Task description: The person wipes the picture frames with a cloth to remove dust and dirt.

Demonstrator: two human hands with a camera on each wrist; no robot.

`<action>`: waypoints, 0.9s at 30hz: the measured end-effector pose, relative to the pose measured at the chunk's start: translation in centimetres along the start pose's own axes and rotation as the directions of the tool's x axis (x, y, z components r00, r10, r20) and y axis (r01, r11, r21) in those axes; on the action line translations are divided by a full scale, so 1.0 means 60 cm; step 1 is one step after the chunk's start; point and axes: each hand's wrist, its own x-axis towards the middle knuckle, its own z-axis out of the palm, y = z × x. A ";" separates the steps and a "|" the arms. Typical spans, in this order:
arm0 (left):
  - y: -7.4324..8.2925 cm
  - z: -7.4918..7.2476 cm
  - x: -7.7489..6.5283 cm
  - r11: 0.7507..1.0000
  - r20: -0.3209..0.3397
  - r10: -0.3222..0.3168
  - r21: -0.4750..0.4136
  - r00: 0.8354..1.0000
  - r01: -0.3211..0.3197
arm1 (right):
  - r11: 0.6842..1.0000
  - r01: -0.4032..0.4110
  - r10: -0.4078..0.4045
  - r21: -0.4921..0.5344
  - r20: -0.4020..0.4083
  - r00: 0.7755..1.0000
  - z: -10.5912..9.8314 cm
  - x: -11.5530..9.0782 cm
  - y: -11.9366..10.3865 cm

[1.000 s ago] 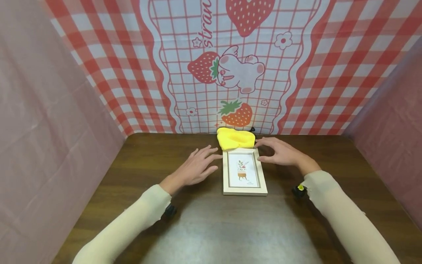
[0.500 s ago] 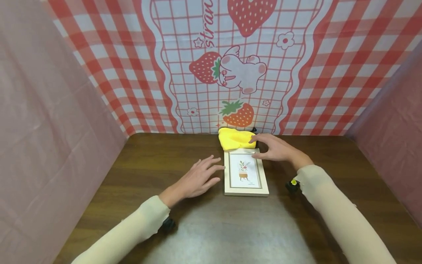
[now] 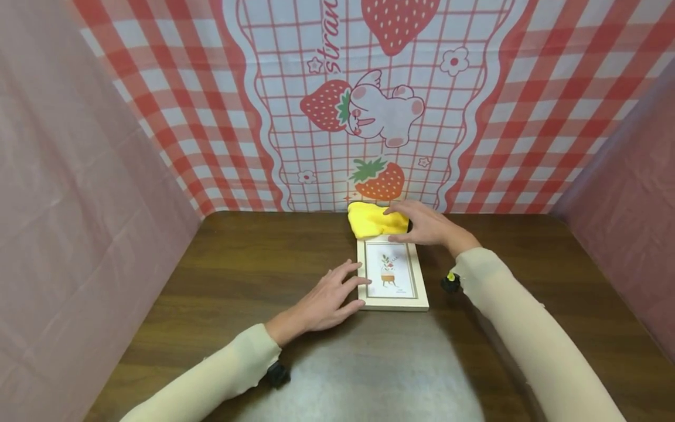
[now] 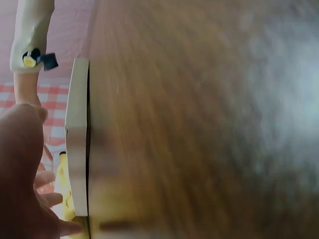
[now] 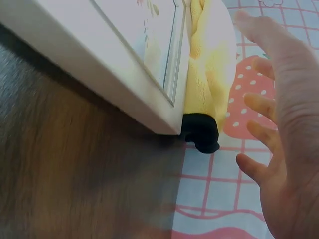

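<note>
A cream picture frame (image 3: 392, 303) with a potted-plant print lies face up on the table. Against its far end sits a bunched yellow cloth (image 3: 365, 221). My left hand (image 3: 324, 300) is at the frame's left side, its spread fingertips over that border. Above the cloth's right part is my right hand (image 3: 428, 225), thumb and fingers apart. In the right wrist view that hand (image 5: 286, 109) stays separate from the yellow cloth (image 5: 200, 79), and a black piece (image 5: 202, 132) pokes out at the cloth's end. The left wrist view shows the picture frame (image 4: 77, 139) edge-on beside my left hand (image 4: 20, 169).
The dark wooden table (image 3: 253, 252) ends at the back against a red-and-white strawberry-print fabric (image 3: 295, 117). Pink cloth walls (image 3: 95, 211) close off both sides. A small black device (image 3: 450, 282) hangs at the right cuff.
My right hand has moved left, from beside the picture frame to above the yellow cloth. My left hand has come nearer along the frame's left side, its fingertips now overlapping the border.
</note>
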 end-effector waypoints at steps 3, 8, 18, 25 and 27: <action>-0.010 0.017 0.000 0.998 -0.025 0.001 -0.063 1.000 -0.003 | 1.000 -0.001 0.001 0.003 0.007 1.000 0.002 0.011 -0.003; -0.032 0.051 0.003 0.996 -0.042 -0.014 -0.089 0.999 0.010 | 0.999 0.001 -0.002 0.043 0.026 1.000 0.007 0.028 -0.005; -0.035 0.067 0.007 0.991 -0.051 -0.054 -0.124 0.997 0.048 | 0.999 -0.001 -0.004 0.055 0.097 0.995 0.017 0.052 -0.021; -0.042 0.066 0.009 0.986 -0.045 -0.086 -0.149 0.995 0.078 | 0.998 -0.034 0.026 0.043 0.165 0.986 0.024 0.069 -0.026; -0.045 0.066 0.009 0.986 -0.048 -0.082 -0.148 0.996 0.074 | 0.998 -0.052 0.046 0.027 0.176 0.983 0.028 0.073 -0.026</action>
